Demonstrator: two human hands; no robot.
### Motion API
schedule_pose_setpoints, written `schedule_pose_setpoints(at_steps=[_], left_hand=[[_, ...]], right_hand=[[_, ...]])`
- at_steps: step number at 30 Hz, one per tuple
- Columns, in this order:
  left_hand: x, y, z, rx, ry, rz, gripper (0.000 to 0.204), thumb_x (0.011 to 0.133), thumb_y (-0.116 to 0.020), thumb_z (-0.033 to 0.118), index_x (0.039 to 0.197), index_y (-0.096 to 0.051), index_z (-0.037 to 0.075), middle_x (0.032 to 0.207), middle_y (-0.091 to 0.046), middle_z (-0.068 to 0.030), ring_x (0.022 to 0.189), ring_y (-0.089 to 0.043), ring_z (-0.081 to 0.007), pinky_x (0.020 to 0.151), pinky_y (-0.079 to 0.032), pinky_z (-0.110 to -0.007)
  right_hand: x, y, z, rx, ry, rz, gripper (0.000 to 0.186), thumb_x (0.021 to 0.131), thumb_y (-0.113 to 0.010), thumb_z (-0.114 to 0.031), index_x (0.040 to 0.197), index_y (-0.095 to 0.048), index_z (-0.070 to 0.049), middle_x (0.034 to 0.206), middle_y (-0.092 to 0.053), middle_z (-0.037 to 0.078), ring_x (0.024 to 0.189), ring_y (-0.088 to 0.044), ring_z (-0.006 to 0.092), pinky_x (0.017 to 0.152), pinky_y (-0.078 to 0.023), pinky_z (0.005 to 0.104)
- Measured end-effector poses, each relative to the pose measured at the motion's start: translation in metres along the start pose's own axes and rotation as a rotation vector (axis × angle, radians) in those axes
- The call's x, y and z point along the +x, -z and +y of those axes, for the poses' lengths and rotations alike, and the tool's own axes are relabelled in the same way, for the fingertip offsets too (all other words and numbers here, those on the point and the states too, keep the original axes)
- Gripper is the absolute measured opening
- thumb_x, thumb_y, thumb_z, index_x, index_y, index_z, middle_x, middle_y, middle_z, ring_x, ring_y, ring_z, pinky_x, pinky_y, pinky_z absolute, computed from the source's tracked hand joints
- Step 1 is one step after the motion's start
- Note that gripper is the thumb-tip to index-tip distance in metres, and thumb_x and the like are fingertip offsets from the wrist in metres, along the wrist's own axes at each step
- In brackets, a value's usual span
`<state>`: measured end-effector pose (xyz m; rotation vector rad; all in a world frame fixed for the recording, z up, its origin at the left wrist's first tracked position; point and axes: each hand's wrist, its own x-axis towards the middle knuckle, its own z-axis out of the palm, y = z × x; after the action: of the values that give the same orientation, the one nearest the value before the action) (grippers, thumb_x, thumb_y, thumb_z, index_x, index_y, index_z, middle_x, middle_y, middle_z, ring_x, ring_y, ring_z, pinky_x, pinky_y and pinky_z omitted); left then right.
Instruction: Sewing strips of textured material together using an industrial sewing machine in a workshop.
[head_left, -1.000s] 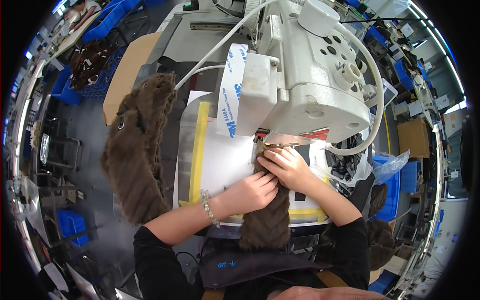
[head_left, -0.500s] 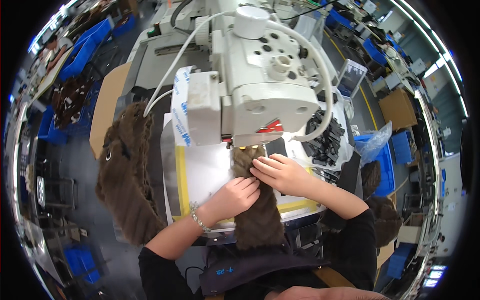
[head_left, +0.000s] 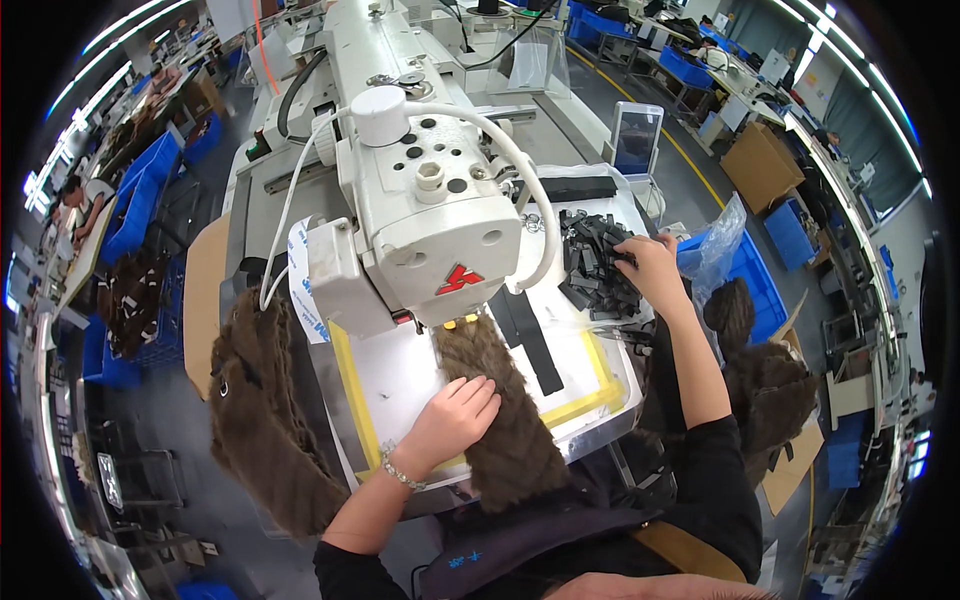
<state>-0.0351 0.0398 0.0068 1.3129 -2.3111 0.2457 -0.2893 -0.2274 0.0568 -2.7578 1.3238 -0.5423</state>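
A strip of brown fur (head_left: 500, 430) runs from under the head of the white sewing machine (head_left: 440, 235) toward my lap. Flat on its left edge lies my left hand (head_left: 455, 425), fingers stretched over the fur, a beaded bracelet at the wrist. My right hand (head_left: 652, 270) is at the pile of small black strap pieces (head_left: 595, 262) to the right of the machine. Its thumb and fingers close around a piece there, partly hidden among the others. Beside the fur, a flat black strip (head_left: 535, 350) lies on the white work plate (head_left: 590, 375), which is bordered with yellow tape.
A larger brown fur piece (head_left: 265, 420) with a metal eyelet hangs at the left. More brown fur (head_left: 765, 385) sits at the right, near a blue bin (head_left: 755, 290) with clear plastic. A small screen (head_left: 636, 140) stands behind the black pieces. Other workbenches line both sides.
My right hand has left the fur and moved right to the black pieces. My left hand stays on the fur. The view has shifted, and the black strip on the plate now shows more fully.
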Motion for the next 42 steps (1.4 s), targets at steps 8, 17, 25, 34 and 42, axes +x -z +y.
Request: schedule_pose_setpoints(at_steps=[8,17,25,34,42], left_hand=[[0.002,0.002,0.0,-0.017,-0.002,-0.011,0.02,0.076,-0.062,0.01,0.093,-0.067,0.002,0.104,-0.067,-0.0104,0.101,-0.063,-0.0231,0.087,-0.051,-0.035],[0.003,0.006,0.004,-0.089,0.101,0.057,0.023,0.074,-0.066,0.005,0.098,-0.069,0.005,0.101,-0.068,-0.0085,0.095,-0.066,-0.0238,0.082,-0.054,-0.036],[0.013,0.025,0.021,-1.016,0.443,0.088,0.031,0.077,-0.073,-0.002,0.107,-0.069,0.005,0.096,-0.068,-0.0068,0.078,-0.066,-0.0161,0.068,-0.054,-0.026],[0.007,0.02,0.02,-0.958,0.744,0.242,0.024,0.078,-0.072,-0.005,0.1,-0.07,0.003,0.08,-0.065,-0.0036,0.072,-0.062,-0.0095,0.065,-0.051,-0.023],[0.01,0.013,0.023,-0.67,0.485,0.326,0.021,0.075,-0.073,-0.004,0.094,-0.071,0.005,0.083,-0.065,-0.0052,0.07,-0.061,-0.0165,0.06,-0.05,-0.028]], right_hand=[[-0.02,0.0,0.007,0.131,-0.146,0.011,0.026,0.074,-0.073,-0.003,0.099,-0.067,-0.008,0.083,-0.071,0.007,0.079,-0.067,0.0202,0.099,-0.032,0.0418],[-0.045,0.018,-0.026,0.256,-0.093,0.188,0.017,0.076,-0.072,-0.004,0.092,-0.067,-0.008,0.074,-0.068,0.003,0.068,-0.064,0.0157,0.087,-0.036,0.0357],[-0.106,-0.02,-0.126,1.662,-0.158,-0.918,0.013,0.084,-0.07,0.001,0.089,-0.058,-0.001,0.084,-0.069,0.008,0.075,-0.069,0.0127,0.067,-0.053,0.0227],[-0.05,-0.012,-0.119,0.832,0.546,-0.837,0.019,0.077,-0.074,-0.003,0.092,-0.063,-0.001,0.082,-0.07,0.008,0.074,-0.068,0.0201,0.068,-0.053,0.0303],[0.081,-0.055,-0.023,0.271,0.229,-0.045,0.015,0.076,-0.07,-0.012,0.09,-0.07,-0.009,0.082,-0.065,0.008,0.085,-0.064,0.0253,0.081,-0.042,0.0369]])
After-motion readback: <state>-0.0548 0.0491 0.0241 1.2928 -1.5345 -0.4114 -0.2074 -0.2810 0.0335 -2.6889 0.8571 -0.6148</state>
